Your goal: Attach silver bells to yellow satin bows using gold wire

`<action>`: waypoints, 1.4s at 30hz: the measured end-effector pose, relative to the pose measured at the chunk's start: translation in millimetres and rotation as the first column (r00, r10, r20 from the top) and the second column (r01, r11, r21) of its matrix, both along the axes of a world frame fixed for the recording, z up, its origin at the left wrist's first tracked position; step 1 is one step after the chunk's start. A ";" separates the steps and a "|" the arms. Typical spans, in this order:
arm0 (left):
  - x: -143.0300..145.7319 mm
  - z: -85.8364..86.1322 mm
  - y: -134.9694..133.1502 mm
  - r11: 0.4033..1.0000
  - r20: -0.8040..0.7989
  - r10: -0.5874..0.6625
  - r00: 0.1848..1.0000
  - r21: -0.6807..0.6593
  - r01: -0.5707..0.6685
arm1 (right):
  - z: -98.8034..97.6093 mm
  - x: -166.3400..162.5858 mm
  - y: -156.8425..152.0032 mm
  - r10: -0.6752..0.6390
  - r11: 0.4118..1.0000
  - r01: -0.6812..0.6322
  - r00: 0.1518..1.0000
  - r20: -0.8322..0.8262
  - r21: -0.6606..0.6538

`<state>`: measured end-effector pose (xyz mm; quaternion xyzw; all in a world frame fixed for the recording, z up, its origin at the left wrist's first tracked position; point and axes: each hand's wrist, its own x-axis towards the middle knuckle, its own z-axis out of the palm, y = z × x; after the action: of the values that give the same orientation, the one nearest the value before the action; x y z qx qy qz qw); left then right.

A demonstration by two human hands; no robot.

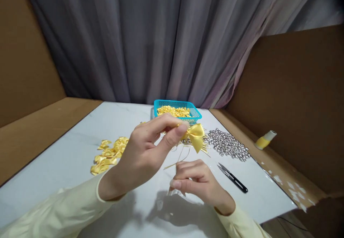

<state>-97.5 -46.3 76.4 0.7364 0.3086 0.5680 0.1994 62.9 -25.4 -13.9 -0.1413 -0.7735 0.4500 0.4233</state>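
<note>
My left hand (147, 152) is raised above the table and pinches a yellow satin ribbon bow (197, 135) between thumb and fingers. One side of the bow shows at the fingertips; the other is covered by them. Below it, a thin thread (178, 155) runs down towards my right hand (195, 179), whose fingers are closed on its lower end. Thin gold-coloured strips (205, 148) lie behind the bow, partly hidden by it. To the left, close to my left wrist, several yellow bows (107, 155) are heaped on the table.
A blue plastic basket (199, 116) with yellow bows stands at the back. Silver beads (229, 145) spread over the right side. Black-handled thread snips (233, 179) lie right of my right hand. A yellow thread spool (264, 140) rests on cardboard. Cardboard walls and a grey curtain (145, 41) enclose the table.
</note>
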 end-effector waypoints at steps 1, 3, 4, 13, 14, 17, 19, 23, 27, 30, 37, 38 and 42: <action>-0.4 0.1 0.0 1.000 -0.006 -0.003 1.000 0.003 0.003 | -0.6 -0.1 -1.1 -0.001 1.000 0.001 1.000 0.006 0.000; -1.2 -0.4 0.6 1.000 -0.012 -0.008 1.000 0.012 0.008 | -1.9 0.3 -4.0 -0.003 1.000 0.003 1.000 0.016 0.002; -1.5 -1.1 1.2 1.000 -0.013 -0.008 1.000 0.016 0.009 | -2.7 0.7 -5.6 0.002 1.000 -0.002 1.000 0.019 0.005; -1.3 -6.8 9.9 0.997 -0.051 0.068 0.996 -0.032 -0.070 | -11.9 4.8 -22.0 0.027 0.997 -0.028 1.000 0.016 0.066; -1.2 -6.8 10.3 0.996 -0.062 0.073 0.995 -0.044 -0.076 | -12.0 5.3 -23.3 0.017 0.998 -0.019 1.000 0.024 0.067; -1.7 -7.3 11.7 0.992 -0.107 0.105 0.989 -0.056 -0.112 | -10.3 7.8 -28.2 0.009 0.999 -0.011 0.999 0.046 0.037; -2.5 -8.4 13.1 0.988 -0.136 0.145 0.980 -0.026 -0.150 | -7.9 11.3 -32.9 0.017 1.000 -0.017 0.999 0.040 0.007; -3.8 -11.4 16.0 0.979 -0.186 0.190 0.964 -0.034 -0.199 | -0.8 24.9 -43.2 -0.010 1.000 0.010 0.999 -0.031 -0.008; -3.2 -12.3 16.0 0.975 -0.218 0.205 0.954 -0.039 -0.219 | 13.2 44.3 -48.2 0.007 0.998 0.001 0.992 -0.128 0.063; -2.2 -10.0 12.9 0.976 -0.223 0.187 0.957 -0.068 -0.207 | 27.3 58.6 -49.7 -0.004 1.000 0.006 0.998 -0.055 0.029; -0.8 -1.5 4.4 0.962 -0.161 0.089 0.983 -0.242 -0.127 | 39.5 84.3 -52.1 -0.100 0.995 0.100 0.995 -0.015 0.024; -0.6 -0.8 3.8 0.962 -0.146 0.073 0.987 -0.252 -0.109 | 38.9 85.8 -52.4 -0.103 0.994 0.103 0.995 -0.014 0.035; -1.1 0.5 3.1 0.955 -0.107 0.000 0.994 -0.296 -0.032 | 31.8 80.5 -56.7 -0.158 0.985 0.158 0.987 -0.014 0.074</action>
<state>-98.6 -43.2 76.9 0.7246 0.4067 0.4769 0.2864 143.4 -82.1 17.9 -0.1842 -0.7745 0.3861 0.4659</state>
